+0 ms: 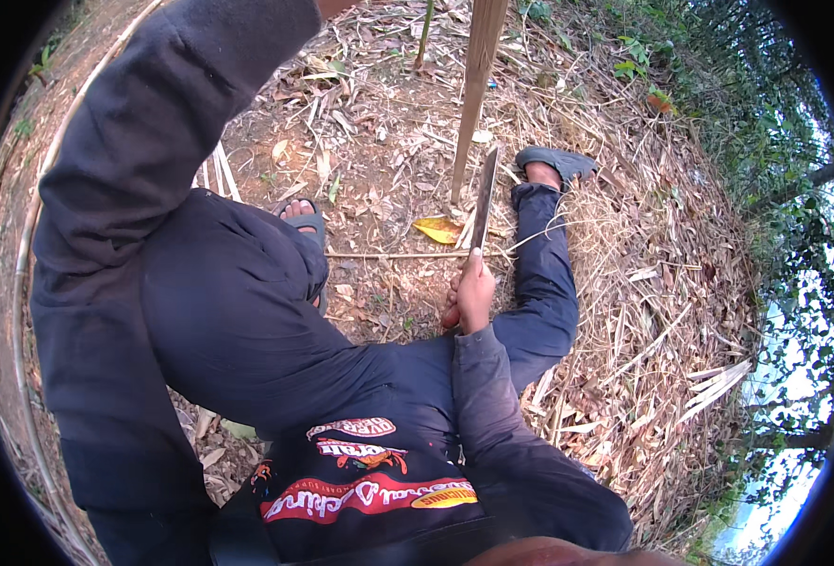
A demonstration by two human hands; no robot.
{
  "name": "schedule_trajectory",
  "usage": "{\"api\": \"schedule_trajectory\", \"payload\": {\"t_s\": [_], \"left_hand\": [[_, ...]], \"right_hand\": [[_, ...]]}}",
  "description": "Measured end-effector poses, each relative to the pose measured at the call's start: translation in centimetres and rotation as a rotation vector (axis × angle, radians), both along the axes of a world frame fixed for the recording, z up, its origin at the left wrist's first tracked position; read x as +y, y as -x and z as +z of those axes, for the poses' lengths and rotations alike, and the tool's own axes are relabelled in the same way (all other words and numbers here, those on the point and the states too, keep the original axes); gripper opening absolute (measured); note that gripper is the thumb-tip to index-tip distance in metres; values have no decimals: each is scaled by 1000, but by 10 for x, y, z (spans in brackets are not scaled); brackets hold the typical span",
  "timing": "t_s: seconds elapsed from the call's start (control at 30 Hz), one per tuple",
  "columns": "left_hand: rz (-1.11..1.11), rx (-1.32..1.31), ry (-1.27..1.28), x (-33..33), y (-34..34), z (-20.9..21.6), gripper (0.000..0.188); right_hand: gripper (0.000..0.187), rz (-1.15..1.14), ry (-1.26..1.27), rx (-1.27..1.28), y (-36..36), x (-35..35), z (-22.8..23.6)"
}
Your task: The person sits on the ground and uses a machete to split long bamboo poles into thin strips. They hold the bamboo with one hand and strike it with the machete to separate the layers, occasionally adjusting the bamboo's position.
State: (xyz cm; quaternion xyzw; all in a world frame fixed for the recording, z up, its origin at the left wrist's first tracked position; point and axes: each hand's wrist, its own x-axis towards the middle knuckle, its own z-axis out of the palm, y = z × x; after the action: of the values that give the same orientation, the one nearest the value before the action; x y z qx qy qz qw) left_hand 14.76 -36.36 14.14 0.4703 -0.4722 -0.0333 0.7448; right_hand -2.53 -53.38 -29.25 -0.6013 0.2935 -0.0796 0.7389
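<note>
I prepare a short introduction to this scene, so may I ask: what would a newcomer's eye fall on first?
Probably the long knife in the right hand, near the middle of the picture, its blade pointing away from the person. Next, the wooden stake slanting down from the top edge, and the yellow leaf just left of the knife.

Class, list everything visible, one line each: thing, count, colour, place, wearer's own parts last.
Long knife: one, dark grey, centre
Wooden stake: one, brown, top centre
Leaf: one, yellow, left of knife
Dry litter: uncountable, tan, across ground
Pole: one, tan, left edge
Strips: several, cream, lower right
Foliage: uncountable, green, right edge
Sandals: two, grey, on feet
Trousers: one pair, dark blue, centre
Long-sleeved top: one, dark, bottom and left
Right hand: one, bare, gripping the knife
Left hand: out of view
</note>
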Motion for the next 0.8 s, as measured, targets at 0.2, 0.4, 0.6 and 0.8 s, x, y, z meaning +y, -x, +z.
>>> {"api": "schedule_trajectory", "payload": {"t_s": [0.2,0.4,0.6,0.8], "left_hand": [[55,-58,-3,-7,4,-4,66],[35,-114,1,-1,4,-2,67],[51,-125,-25,-4,10,-2,66],[83,-113,42,5,0,0,65]], "right_hand": [[41,56,1,-477,7,35,164],[68,-59,108,-1011,0,57,184],[46,-5,541,-371,-31,29,-16],[43,44,155,-249,-13,37,43]]}}
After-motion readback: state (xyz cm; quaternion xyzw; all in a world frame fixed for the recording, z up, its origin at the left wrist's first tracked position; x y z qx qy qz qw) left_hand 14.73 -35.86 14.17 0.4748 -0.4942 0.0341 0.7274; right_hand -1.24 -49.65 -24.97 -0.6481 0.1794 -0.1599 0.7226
